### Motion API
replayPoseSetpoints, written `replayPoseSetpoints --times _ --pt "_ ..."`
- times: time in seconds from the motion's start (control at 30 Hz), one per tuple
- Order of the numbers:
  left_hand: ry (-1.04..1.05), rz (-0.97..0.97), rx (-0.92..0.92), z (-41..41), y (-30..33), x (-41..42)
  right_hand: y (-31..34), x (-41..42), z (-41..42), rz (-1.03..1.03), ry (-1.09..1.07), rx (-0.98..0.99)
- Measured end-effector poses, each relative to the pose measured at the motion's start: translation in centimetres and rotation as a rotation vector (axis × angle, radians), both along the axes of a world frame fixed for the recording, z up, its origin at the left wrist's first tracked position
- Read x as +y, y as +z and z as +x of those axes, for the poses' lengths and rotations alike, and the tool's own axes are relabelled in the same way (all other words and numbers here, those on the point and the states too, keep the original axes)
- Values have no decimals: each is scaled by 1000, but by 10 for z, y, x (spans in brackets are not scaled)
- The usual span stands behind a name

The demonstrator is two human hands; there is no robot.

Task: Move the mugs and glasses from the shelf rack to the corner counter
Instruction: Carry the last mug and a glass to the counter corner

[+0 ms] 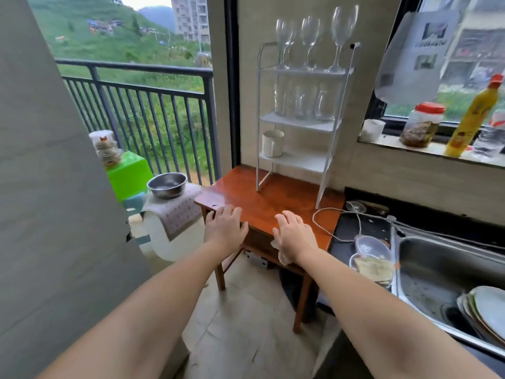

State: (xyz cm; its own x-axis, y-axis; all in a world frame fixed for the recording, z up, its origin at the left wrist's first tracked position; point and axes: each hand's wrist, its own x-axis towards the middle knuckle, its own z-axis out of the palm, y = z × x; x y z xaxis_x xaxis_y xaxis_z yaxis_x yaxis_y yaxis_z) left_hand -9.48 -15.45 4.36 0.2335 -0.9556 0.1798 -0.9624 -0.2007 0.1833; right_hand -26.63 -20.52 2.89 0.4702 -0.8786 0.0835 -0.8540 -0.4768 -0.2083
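Note:
A white three-tier shelf rack (297, 162) stands on a red-brown wooden table (262, 203) in the corner. Three wine glasses (311, 39) stand upright on its top tier. Several clear glass mugs (306, 101) fill the middle tier. One white mug (272, 143) sits at the left of the bottom tier. My left hand (225, 228) rests flat near the table's front left edge, fingers apart, holding nothing. My right hand (293, 235) lies flat at the front edge, also empty, in front of the rack.
A black counter with a steel sink (442, 263), strainers (373, 247) and stacked plates (486, 310) lies right. A white cable (328, 212) crosses the table's right corner. Jars and a yellow bottle (472, 119) line the window sill. A steel bowl (166, 185) sits left, by the balcony railing.

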Motion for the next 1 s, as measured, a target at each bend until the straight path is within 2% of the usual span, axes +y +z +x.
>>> replayPoseSetpoints --times 0.13,0.3,0.47,0.77,0.9,1.0 --pt "-103 -19 14 5 -3 -61 6 -56 19 -33 -67 -12" --pt "-204 -58 154 14 -4 -162 19 -145 30 -102 -140 -12" --pt "-193 -34 253 31 14 -260 53 -235 32 -143 -216 -111" --pt "-82 51 616 34 13 -377 107 -336 41 -348 -431 -493" --pt "-35 133 732 32 16 -416 128 -366 41 -296 -593 -666" --pt "-9 221 935 33 16 -439 137 -387 43 -229 -641 -819"
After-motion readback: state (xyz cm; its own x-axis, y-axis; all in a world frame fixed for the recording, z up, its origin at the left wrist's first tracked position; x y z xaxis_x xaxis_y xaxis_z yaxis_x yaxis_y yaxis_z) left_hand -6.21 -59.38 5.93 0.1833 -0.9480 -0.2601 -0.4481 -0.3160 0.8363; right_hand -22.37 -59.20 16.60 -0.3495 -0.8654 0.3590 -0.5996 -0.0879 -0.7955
